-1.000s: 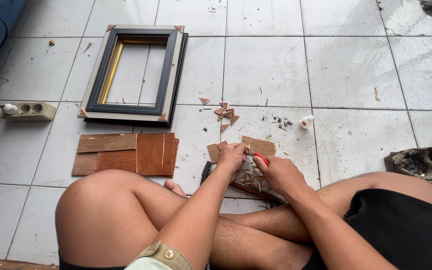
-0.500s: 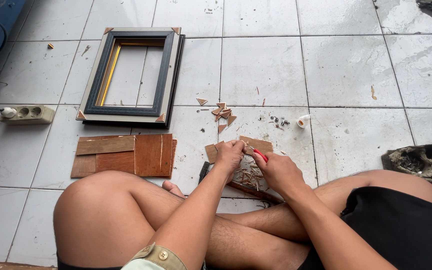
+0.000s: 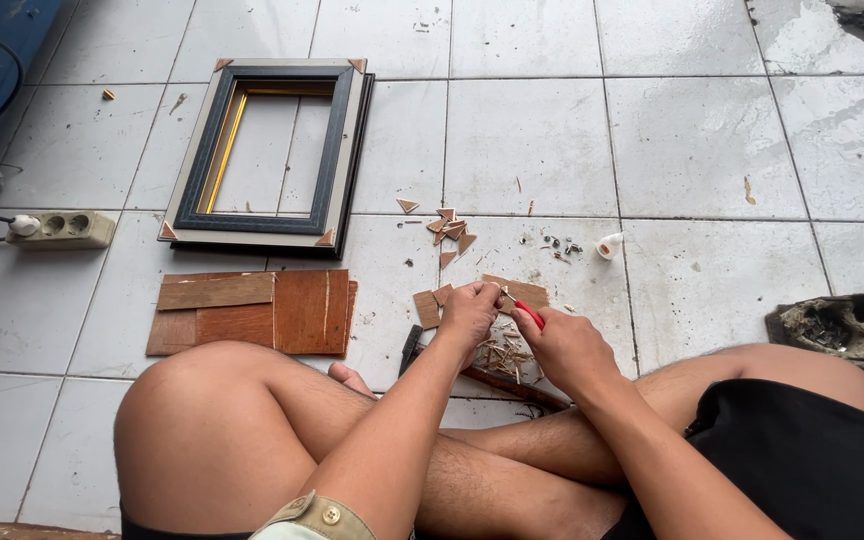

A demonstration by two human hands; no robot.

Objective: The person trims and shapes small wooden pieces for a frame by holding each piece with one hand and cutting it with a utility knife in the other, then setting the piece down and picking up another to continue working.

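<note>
The person sat cross-legged on the tiled floor (image 3: pixel 532 140), both hands working just above a small heap of wood splinters (image 3: pixel 500 355). The right hand (image 3: pixel 567 348) was clenched around a red-handled cutter (image 3: pixel 526 313). Its red grip showed between thumb and fingers, and its long axis ran from the right hand up and to the left, with the working end pointing toward the left hand (image 3: pixel 468 312). The blade itself was too small to make out, so whether it touched wood could not be told. The left hand's fingers were curled down, pinching what seemed to be a small brown wood piece (image 3: pixel 508 290) that lay flat on the floor just beyond the knuckles, among other offcuts (image 3: pixel 428 306).

The main risk, as I judged it, was the cutter slipping toward the left fingertips, since its tip aimed straight at them with the hands nearly touching. A small piece pinched that tightly could also split or skid. Loose splinters lay close to the bare legs.

A picture frame (image 3: pixel 267 155) and flat wood sheets (image 3: pixel 257 312) lay well to the left.
</note>
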